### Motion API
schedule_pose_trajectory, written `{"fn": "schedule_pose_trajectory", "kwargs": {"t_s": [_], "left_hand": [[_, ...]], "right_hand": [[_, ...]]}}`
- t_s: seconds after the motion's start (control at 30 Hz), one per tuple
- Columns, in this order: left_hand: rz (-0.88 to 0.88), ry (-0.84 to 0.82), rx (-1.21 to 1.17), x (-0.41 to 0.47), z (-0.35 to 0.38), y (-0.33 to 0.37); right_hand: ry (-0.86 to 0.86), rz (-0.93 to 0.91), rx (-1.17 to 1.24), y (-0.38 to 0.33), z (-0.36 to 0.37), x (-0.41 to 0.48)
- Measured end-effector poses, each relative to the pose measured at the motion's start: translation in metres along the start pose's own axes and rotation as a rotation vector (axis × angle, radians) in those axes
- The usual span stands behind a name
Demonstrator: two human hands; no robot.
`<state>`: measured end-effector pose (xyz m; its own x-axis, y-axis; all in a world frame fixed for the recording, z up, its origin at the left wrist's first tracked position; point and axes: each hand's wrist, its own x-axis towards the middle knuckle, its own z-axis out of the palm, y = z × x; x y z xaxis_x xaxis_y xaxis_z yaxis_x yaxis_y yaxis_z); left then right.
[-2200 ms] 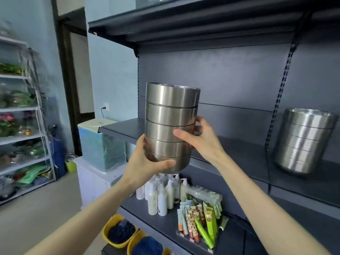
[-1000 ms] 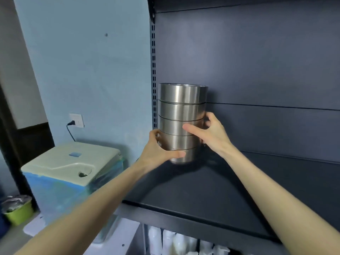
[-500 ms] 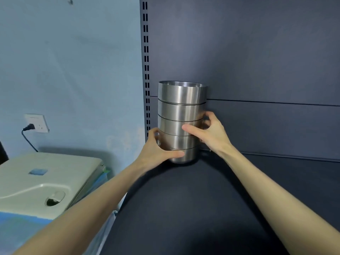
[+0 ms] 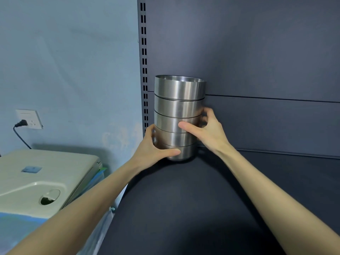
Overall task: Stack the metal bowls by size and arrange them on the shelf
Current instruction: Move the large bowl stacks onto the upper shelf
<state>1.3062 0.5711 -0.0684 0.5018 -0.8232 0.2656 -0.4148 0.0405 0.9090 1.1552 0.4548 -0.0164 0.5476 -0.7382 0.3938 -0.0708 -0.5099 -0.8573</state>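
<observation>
stack of five metal bowls (image 4: 179,111) upright in back-left corner of dark shelf (image 4: 202,199), base on shelf, left hand (image 4: 152,150) curled round lowest bowls, right hand (image 4: 206,129) gripping mid-stack, thumb across front, wall socket (image 4: 29,119) left

I see only hands and forearms here, all of it bare. The left hand (image 4: 152,150) is slim, with a long thumb (image 4: 171,152) rounded at the tip; its nail is too soft in the feed to make out. Back from its fingers the wrist narrows, and the left forearm (image 4: 82,205) broadens evenly, uncovered right to the frame's edge. The right hand (image 4: 207,131) is just as slender, its fingers (image 4: 210,112) long and a little blurred at the tips. Behind them the right forearm (image 4: 276,199) is smooth and uncovered along its whole visible length.
</observation>
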Motion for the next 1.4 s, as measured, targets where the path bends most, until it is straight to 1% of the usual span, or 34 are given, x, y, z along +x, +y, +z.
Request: {"fn": "schedule_pose_trajectory", "kwargs": {"t_s": [0.17, 0.37, 0.5, 0.6, 0.7, 0.77, 0.83, 0.9, 1.03, 1.2, 1.3, 1.4], "left_hand": [[0.011, -0.023, 0.016, -0.005, 0.001, 0.006], [-0.011, -0.009, 0.2, -0.008, -0.003, 0.01], [0.0, -0.025, 0.261, -0.011, -0.009, 0.016], [0.026, -0.043, 0.345, -0.017, -0.016, 0.024], [0.069, 0.047, 0.41, -0.028, -0.024, 0.038], [0.12, 0.107, 0.51, -0.036, -0.029, 0.051], [0.198, 0.111, 0.608, -0.045, -0.029, 0.07], [0.287, 0.075, 0.677, -0.055, -0.024, 0.096], [0.477, 0.024, 0.801, -0.08, 0.005, 0.158], [0.646, 0.004, 0.828, -0.139, 0.07, 0.22], [0.698, -0.019, 0.824, -0.182, 0.119, 0.241], [0.722, -0.102, 0.891, -0.214, 0.168, 0.255]], "right_hand": [[-0.013, 0.019, -0.011, -0.003, 0.0, -0.003], [-0.073, 0.07, -0.04, -0.011, -0.003, -0.01], [-0.124, 0.1, -0.128, -0.018, -0.01, -0.014], [-0.128, 0.11, -0.201, -0.025, -0.021, -0.021], [-0.118, 0.073, -0.313, -0.036, -0.041, -0.031], [-0.102, 0.038, -0.403, -0.045, -0.058, -0.039], [-0.079, -0.001, -0.503, -0.056, -0.078, -0.049], [-0.04, -0.039, -0.577, -0.069, -0.099, -0.062], [0.054, -0.096, -0.721, -0.095, -0.152, -0.101], [0.14, -0.125, -0.851, -0.111, -0.229, -0.182], [0.154, -0.072, -0.935, -0.109, -0.277, -0.243], [0.146, 0.009, -1.018, -0.102, -0.322, -0.294]]}}
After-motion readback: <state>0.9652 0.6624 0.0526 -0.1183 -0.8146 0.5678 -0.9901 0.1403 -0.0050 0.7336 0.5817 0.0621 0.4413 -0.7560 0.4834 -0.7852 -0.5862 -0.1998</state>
